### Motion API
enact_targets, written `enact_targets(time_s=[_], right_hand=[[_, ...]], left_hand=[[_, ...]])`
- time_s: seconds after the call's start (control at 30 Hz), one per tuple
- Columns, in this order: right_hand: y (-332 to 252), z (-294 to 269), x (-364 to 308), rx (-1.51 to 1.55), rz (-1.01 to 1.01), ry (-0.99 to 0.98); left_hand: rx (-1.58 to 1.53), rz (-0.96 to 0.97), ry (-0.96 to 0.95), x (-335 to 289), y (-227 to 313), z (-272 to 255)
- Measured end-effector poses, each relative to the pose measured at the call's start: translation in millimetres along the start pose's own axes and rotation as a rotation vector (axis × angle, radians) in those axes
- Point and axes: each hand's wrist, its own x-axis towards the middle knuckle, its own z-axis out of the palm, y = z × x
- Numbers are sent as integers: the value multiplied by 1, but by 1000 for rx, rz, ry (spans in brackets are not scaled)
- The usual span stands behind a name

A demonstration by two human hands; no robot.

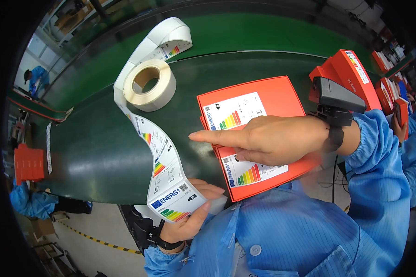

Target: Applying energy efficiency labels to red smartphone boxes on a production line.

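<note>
My left hand [187,228], at the belt's near edge, holds the end of a printed label strip [161,151] between thumb and fingers. The strip carries colour-barred labels and curves away past a white label roll [164,93], looping at the far side. My right hand [275,138] hovers over two flat orange-red boxes, its index finger stretched left toward the strip and its other fingers partly curled underneath. Nothing shows in it. The far box [277,94] and near box [305,162] each bear a similar label, partly covered by my right hand and forearm.
Everything lies on a dark green conveyor belt [97,152]. Another orange-red box [344,76] stands at the right, beyond my wrist-worn device [339,97]. An orange-red bin [29,162] is at the far left. Co-workers in blue sit at both sides, one holding a red box.
</note>
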Motion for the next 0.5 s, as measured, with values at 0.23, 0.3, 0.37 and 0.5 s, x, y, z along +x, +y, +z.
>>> enact_targets(time_s=[0.23,0.3,0.37,0.5], right_hand=[[3,0,2,-11,-17,18],[4,0,3,-6,-38,23],[4,-1,3,-29,-48,11],[0,-4,2,-3,2,-48]], left_hand=[[-32,32,-20,4,-5,2],[3,76,-31,5,-6,2],[0,83,-35,6,-6,2],[21,104,-49,9,-7,3]])
